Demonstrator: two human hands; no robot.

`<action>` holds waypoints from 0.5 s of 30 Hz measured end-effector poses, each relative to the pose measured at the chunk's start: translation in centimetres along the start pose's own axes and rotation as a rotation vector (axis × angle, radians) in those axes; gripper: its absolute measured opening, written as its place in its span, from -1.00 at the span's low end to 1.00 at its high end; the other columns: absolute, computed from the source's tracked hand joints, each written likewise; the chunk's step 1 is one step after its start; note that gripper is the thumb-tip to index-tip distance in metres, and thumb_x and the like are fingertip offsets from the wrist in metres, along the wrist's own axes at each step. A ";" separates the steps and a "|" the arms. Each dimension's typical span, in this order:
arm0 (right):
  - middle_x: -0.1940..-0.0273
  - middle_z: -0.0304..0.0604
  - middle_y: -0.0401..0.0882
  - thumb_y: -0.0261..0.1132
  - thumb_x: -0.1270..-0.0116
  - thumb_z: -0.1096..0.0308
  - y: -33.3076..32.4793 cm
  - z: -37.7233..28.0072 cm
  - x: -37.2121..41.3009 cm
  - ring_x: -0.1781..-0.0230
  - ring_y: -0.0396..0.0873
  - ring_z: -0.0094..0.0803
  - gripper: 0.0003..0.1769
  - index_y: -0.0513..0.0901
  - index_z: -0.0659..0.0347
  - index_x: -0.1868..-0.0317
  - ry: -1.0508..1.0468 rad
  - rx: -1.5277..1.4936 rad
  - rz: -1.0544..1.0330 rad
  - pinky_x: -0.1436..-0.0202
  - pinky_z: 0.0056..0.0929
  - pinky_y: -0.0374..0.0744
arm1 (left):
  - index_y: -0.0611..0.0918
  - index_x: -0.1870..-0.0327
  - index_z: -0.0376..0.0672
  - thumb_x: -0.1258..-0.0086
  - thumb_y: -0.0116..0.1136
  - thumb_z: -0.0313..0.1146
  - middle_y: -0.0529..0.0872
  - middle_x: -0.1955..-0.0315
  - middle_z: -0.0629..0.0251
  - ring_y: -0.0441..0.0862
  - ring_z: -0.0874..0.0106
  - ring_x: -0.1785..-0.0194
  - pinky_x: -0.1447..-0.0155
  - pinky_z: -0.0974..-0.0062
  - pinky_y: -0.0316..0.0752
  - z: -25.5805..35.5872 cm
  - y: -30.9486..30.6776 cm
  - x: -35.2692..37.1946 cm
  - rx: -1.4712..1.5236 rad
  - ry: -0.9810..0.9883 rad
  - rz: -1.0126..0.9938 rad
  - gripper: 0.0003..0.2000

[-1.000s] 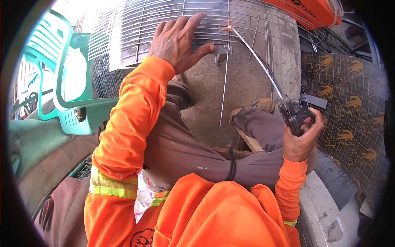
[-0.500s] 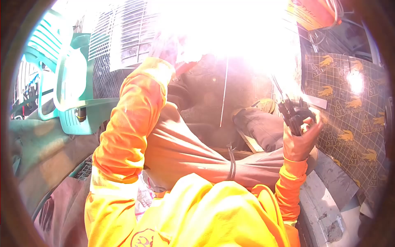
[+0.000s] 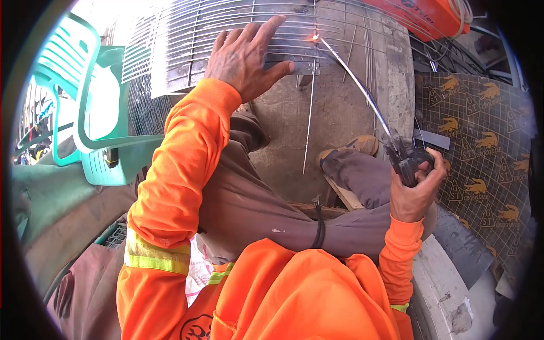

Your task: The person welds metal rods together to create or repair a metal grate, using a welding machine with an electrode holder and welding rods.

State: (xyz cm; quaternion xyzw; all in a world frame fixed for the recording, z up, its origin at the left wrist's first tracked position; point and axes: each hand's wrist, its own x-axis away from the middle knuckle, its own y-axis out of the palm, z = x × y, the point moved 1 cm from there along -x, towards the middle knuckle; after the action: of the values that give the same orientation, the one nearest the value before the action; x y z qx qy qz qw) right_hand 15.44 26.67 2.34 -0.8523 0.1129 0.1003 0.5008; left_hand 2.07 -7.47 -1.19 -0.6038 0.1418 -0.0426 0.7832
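My left hand [image 3: 242,59] lies over the metal wire grid [image 3: 195,25], fingers stretched and thumb spread, palm down. The right hand [image 3: 416,190] is wrapped around the handle of a black welding electrode holder [image 3: 403,161]. A long welding rod [image 3: 357,82] runs from the holder's jaws up and left to the grid. At the rod's tip, a small orange glow [image 3: 315,38] shows on a crossing wire, to the right of my left fingertips. A single wire [image 3: 309,122] sticks out from the grid toward my lap.
An orange welding machine [image 3: 416,14] stands at the top right, with cables beside it. Crocodile-printed board [image 3: 476,147] covers the right side. A green plastic chair [image 3: 102,124] is on the left. My shoe [image 3: 362,144] rests on the concrete floor [image 3: 283,136] below the grid.
The blinding white arc flash has died down to a small glow, and the grid and left hand now show clearly. Both arms hold nearly the same position.
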 end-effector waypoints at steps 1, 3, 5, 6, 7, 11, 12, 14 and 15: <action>-0.16 -0.16 0.46 0.62 0.02 0.50 0.0 0.0 0.0 0.11 0.54 -0.33 -0.16 0.43 0.21 -0.31 -0.004 0.008 -0.001 0.24 -0.46 0.60 | 0.26 -0.56 0.14 -0.35 0.25 0.28 0.63 -0.14 0.16 0.54 0.06 -0.28 -0.44 0.06 0.32 0.0 -0.1 0.0 0.000 0.000 0.000 -0.18; -0.15 -0.15 0.45 0.63 0.02 0.50 0.1 0.0 0.0 0.11 0.54 -0.33 -0.15 0.43 0.20 -0.31 -0.007 0.016 -0.005 0.24 -0.45 0.61 | 0.26 -0.56 0.16 -0.36 0.25 0.28 0.63 -0.17 0.19 0.53 0.08 -0.31 -0.46 0.06 0.29 0.0 -0.2 -0.1 0.002 -0.024 -0.059 -0.19; -0.14 -0.13 0.44 0.62 0.03 0.52 0.1 -0.1 -0.1 0.10 0.54 -0.32 -0.15 0.43 0.20 -0.31 -0.010 0.016 -0.011 0.24 -0.45 0.61 | 0.27 -0.56 0.16 -0.36 0.24 0.28 0.62 -0.17 0.19 0.53 0.08 -0.31 -0.47 0.05 0.28 0.0 -0.1 0.0 0.001 -0.025 -0.057 -0.19; -0.14 -0.13 0.45 0.62 0.03 0.52 0.1 -0.1 -0.1 0.10 0.54 -0.32 -0.15 0.43 0.20 -0.31 -0.010 0.016 -0.012 0.24 -0.45 0.61 | 0.27 -0.56 0.16 -0.36 0.24 0.28 0.62 -0.18 0.19 0.52 0.09 -0.32 -0.47 0.05 0.28 0.0 0.0 0.0 -0.001 -0.026 -0.054 -0.19; -0.14 -0.13 0.44 0.61 0.02 0.52 0.1 -0.2 -0.1 0.10 0.54 -0.32 -0.15 0.43 0.20 -0.31 -0.011 0.013 -0.016 0.24 -0.45 0.61 | 0.27 -0.56 0.16 -0.36 0.24 0.28 0.62 -0.18 0.19 0.52 0.09 -0.32 -0.47 0.05 0.28 -0.1 0.1 0.0 -0.001 -0.026 -0.054 -0.19; -0.13 -0.13 0.44 0.60 0.00 0.53 0.2 -0.3 -0.2 0.11 0.54 -0.30 -0.17 0.42 0.21 -0.31 -0.011 -0.004 -0.014 0.25 -0.45 0.60 | 0.27 -0.56 0.14 -0.36 0.24 0.29 0.62 -0.18 0.21 0.52 0.10 -0.32 -0.48 0.03 0.26 -0.1 0.1 0.1 -0.001 -0.008 -0.027 -0.18; -0.13 -0.13 0.44 0.60 0.00 0.53 0.2 -0.3 -0.3 0.11 0.54 -0.30 -0.17 0.42 0.21 -0.31 -0.011 -0.004 -0.014 0.25 -0.45 0.60 | 0.28 -0.56 0.13 -0.36 0.24 0.28 0.61 -0.19 0.22 0.51 0.11 -0.32 -0.48 0.03 0.25 -0.1 0.1 0.1 -0.001 -0.008 -0.029 -0.18; -0.11 -0.11 0.44 0.61 0.00 0.53 0.1 -0.3 -0.3 0.12 0.54 -0.29 -0.16 0.41 0.22 -0.31 -0.005 0.019 -0.039 0.24 -0.46 0.59 | 0.31 -0.55 0.11 -0.35 0.27 0.26 0.61 -0.20 0.23 0.51 0.12 -0.33 -0.51 0.05 0.22 -1.0 1.0 0.2 -0.006 0.032 0.010 -0.19; -0.11 -0.11 0.44 0.61 0.00 0.53 0.1 0.1 -0.1 0.12 0.54 -0.29 -0.16 0.41 0.22 -0.31 -0.005 0.019 -0.040 0.24 -0.46 0.59 | 0.32 -0.55 0.09 -0.33 0.28 0.25 0.60 -0.22 0.24 0.50 0.12 -0.33 -0.51 0.07 0.21 -0.7 0.7 0.0 -0.006 0.000 -0.023 -0.18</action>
State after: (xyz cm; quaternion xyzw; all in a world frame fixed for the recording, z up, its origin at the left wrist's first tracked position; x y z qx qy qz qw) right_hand 15.34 26.75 2.22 -0.8493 0.0956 0.0913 0.5111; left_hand 1.80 -7.89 -2.04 -0.6079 0.1351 -0.0510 0.7808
